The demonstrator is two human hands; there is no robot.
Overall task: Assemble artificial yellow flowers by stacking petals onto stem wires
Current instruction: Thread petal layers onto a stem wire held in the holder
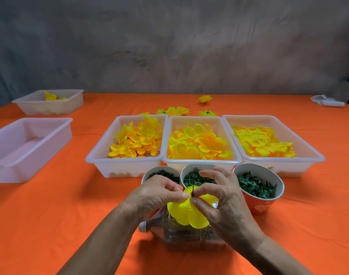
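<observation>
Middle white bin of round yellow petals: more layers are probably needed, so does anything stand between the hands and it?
Yes. The white paper cup of green rings stands directly between the hands and the middle white bin; a hand would reach over it.

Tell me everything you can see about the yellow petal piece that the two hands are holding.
The yellow petal piece is bright yellow and looks like thin fabric or plastic, with several rounded lobes. It is held above a clear plastic bottle lying on the orange tablecloth, in front of three cups. A thin dark stem wire sticks up through its middle. The left hand pinches its left edge and the right hand pinches it near the wire. Its lower lobes hang free.
</observation>
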